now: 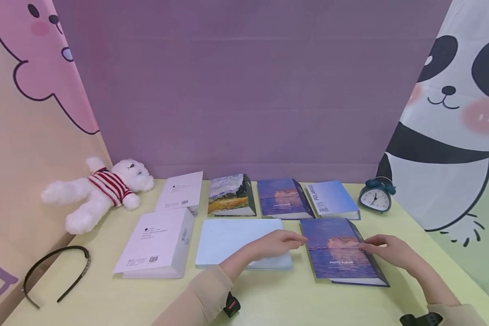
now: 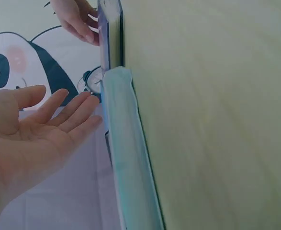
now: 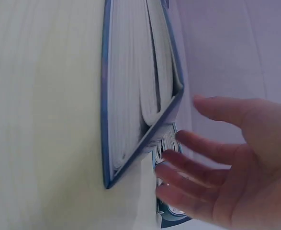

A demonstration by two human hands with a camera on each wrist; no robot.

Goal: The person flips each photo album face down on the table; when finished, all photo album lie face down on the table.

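Observation:
A photo album (image 1: 342, 253) with a purple-blue sea picture and a "PHOTO ALBUM" title lies at the front right, its spine on the right. My right hand (image 1: 391, 250) is at that spine, thumb and fingers loosely extended; the right wrist view shows the fingers beside the spine (image 3: 166, 115) and holding nothing. Over the right part of a pale blue album (image 1: 238, 240) reaches my left hand (image 1: 278, 243), its fingertips at the photo album's left edge. In the left wrist view the left palm and relaxed fingers (image 2: 75, 115) are bare.
Behind stand a landscape-cover album (image 1: 230, 195), another sea-picture album (image 1: 283, 198), a blue "POLAROID" album (image 1: 332, 199) and an alarm clock (image 1: 375, 198). Two white albums, one in front (image 1: 155, 244), lie left. A white teddy bear (image 1: 106, 190) and black headband (image 1: 57, 267) lie further left.

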